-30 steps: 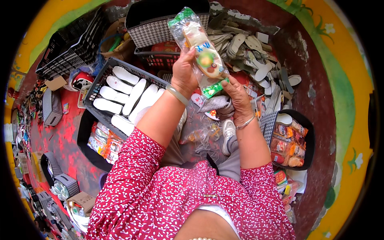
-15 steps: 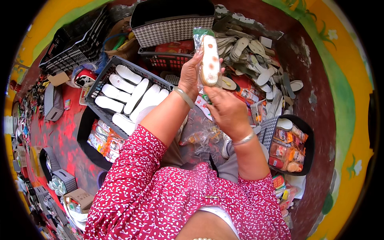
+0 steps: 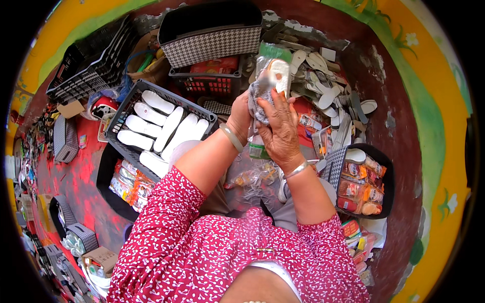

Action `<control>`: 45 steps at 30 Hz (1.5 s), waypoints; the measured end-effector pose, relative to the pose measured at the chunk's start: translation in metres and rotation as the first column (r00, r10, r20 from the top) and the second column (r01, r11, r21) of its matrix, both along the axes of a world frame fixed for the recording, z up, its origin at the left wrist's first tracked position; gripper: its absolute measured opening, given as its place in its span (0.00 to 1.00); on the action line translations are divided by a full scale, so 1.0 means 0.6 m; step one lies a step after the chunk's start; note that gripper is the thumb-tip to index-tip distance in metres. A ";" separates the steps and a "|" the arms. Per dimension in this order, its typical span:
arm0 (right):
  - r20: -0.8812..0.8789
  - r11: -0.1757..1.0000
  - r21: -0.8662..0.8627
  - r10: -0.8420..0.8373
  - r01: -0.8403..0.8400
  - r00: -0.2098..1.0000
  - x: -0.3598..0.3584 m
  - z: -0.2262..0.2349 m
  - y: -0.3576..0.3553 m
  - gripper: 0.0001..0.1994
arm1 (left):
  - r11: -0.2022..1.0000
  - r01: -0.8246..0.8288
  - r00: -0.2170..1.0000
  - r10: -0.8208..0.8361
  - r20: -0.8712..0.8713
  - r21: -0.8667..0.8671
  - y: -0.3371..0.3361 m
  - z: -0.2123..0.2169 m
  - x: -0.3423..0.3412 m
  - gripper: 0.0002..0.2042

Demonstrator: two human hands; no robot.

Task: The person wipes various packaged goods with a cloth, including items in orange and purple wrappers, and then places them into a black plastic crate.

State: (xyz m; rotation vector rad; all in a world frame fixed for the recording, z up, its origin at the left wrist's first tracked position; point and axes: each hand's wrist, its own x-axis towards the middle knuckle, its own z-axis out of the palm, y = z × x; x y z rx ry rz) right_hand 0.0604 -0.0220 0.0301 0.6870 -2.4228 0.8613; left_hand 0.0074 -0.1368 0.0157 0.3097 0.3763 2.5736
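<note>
A clear plastic bag with green ends holds a white insole [image 3: 279,76] with brown spots. I hold the bag up in front of me. My left hand [image 3: 241,113] closes around its left side. Across its front lies my right hand [image 3: 281,127], fingers bent over and pressed on the package. Between the hands shows a grey, fuzzy-looking piece [image 3: 259,99]; I cannot tell whether it lies inside the bag. The bag's lower green end [image 3: 258,150] hangs below my hands. My fingers cover the insole's lower part.
A grey crate [image 3: 132,103] of white insoles stands to the left. Bins of packaged goods [image 3: 360,188] flank my knees. Loose insoles [image 3: 328,96] are heaped at the far right, and a houndstooth box [image 3: 212,45] stands at the back. Plastic scraps [image 3: 255,178] lie between my legs.
My right hand has moved up from the bag's lower end onto its front. The grey piece now shows between my hands, and the insole's lower part is covered.
</note>
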 end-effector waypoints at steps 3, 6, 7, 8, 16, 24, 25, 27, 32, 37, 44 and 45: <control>-0.091 0.995 0.018 -0.098 0.100 0.991 -0.020 0.011 0.015 0.22 | 0.985 -0.096 0.995 0.095 -0.014 -0.144 0.005 -0.023 0.000 0.23; -0.184 0.979 -0.112 -0.186 0.168 0.965 -0.038 0.020 0.033 0.21 | 0.979 -0.064 0.998 0.066 0.003 -0.195 0.021 -0.005 0.018 0.25; -0.207 0.971 -0.143 -0.220 0.193 0.953 -0.039 0.021 0.036 0.20 | 0.964 -0.060 0.998 0.061 -0.005 -0.258 0.024 0.008 0.029 0.26; -0.234 0.969 -0.126 -0.237 0.212 0.943 -0.039 0.029 0.039 0.18 | 0.967 -0.006 0.999 -0.007 -0.049 -0.254 0.018 0.003 0.030 0.25; -0.189 0.911 -0.409 -0.147 0.058 0.971 -0.025 0.051 0.055 0.10 | 0.947 0.082 0.960 -0.159 -0.230 -0.312 0.002 0.055 0.042 0.39; -0.120 0.887 -0.458 -0.124 0.056 0.985 -0.026 0.046 0.050 0.10 | 0.923 -0.039 0.951 -0.083 -0.297 -0.383 0.001 0.044 0.034 0.42; -0.068 0.858 -0.508 -0.124 0.072 0.990 -0.026 0.046 0.053 0.10 | 0.914 -0.002 0.955 -0.119 -0.272 -0.406 -0.006 0.048 0.035 0.42; 0.035 0.785 -0.617 -0.043 0.055 0.998 -0.027 0.051 0.060 0.11 | 0.897 0.049 0.957 -0.168 -0.237 -0.438 -0.009 0.047 0.035 0.41; 0.050 0.928 -0.373 0.032 -0.011 0.998 -0.039 0.068 0.100 0.15 | 0.825 0.152 0.929 -0.307 -0.206 -0.544 -0.014 0.031 0.031 0.41; 0.395 0.534 -0.844 0.555 0.050 0.732 -0.020 0.093 0.127 0.14 | 0.843 0.292 0.920 -0.377 -0.110 -0.452 -0.015 0.025 0.033 0.38; 0.292 0.565 -0.811 0.168 0.151 0.941 -0.037 0.051 0.113 0.10 | 0.830 0.260 0.906 -0.387 -0.172 -0.494 -0.006 0.029 0.027 0.41; 0.309 0.523 -0.832 0.163 0.183 0.937 -0.038 0.048 0.112 0.10 | 0.840 0.267 0.908 -0.384 -0.169 -0.472 -0.004 0.032 0.028 0.41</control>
